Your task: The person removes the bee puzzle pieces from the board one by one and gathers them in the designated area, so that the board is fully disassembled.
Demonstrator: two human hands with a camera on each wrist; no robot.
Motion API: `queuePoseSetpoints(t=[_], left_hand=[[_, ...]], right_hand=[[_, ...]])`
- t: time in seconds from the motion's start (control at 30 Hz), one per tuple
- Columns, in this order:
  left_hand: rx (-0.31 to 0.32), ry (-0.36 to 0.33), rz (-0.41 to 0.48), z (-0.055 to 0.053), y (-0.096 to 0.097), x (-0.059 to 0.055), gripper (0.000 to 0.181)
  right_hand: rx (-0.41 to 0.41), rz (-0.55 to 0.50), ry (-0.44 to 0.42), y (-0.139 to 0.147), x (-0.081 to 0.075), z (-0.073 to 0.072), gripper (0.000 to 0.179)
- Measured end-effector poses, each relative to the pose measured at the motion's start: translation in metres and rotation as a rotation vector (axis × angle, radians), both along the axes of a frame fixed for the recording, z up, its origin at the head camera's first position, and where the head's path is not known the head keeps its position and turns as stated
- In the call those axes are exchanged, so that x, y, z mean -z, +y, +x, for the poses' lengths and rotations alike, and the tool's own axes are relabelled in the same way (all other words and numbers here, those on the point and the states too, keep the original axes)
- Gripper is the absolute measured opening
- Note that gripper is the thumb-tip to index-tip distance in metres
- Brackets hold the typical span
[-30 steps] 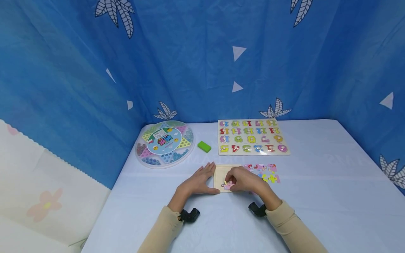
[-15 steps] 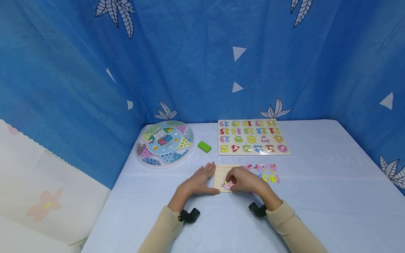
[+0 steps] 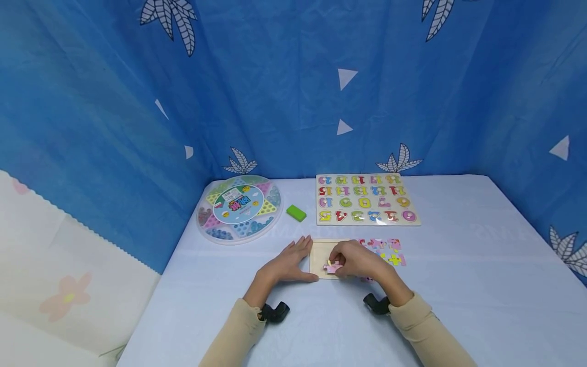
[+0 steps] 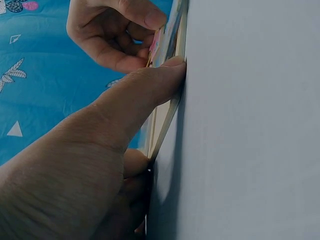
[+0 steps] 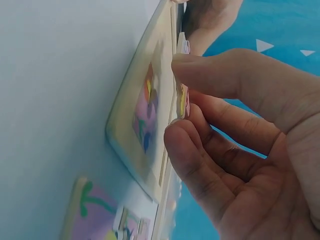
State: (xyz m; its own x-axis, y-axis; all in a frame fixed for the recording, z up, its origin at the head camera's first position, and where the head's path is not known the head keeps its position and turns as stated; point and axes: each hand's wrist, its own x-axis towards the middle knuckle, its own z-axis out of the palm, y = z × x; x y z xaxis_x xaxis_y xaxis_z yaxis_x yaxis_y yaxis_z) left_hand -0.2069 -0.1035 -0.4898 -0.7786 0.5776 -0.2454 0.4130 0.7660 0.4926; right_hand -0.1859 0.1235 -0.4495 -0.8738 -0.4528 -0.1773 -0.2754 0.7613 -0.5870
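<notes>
My right hand pinches a pink jigsaw piece between thumb and fingers. In the right wrist view the held piece stands just off the shallow wooden tray, seen edge-on. Another colourful piece lies inside that tray. In the head view my right hand covers the tray's right part. My left hand is spread along the left side of the tray, fingers at its far corner, thumb at its near corner. In the left wrist view the thumb presses against the tray's edge.
Several loose jigsaw pieces lie right of the tray, partly behind my right hand. Behind stands a wooden number board. A green block and a round board game sit at the back left on the white-covered table.
The right hand has shifted slightly to the right with the jigsaw piece, which shows more clearly now. The left hand has stayed in place.
</notes>
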Motion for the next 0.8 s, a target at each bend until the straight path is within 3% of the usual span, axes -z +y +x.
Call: queuePoseSetpoints(t=[0.47,0.8], left_hand=[[-0.003,0.004,-0.007,-0.001,0.001,0.004,0.105],[-0.005,0.003,-0.004,0.0,0.001,0.0,0.104]], right_hand=[[0.05,0.009,0.013,0.029,-0.004,0.005,0.023],[0.088,0.035,0.026,0.054,-0.001,0.012,0.023]])
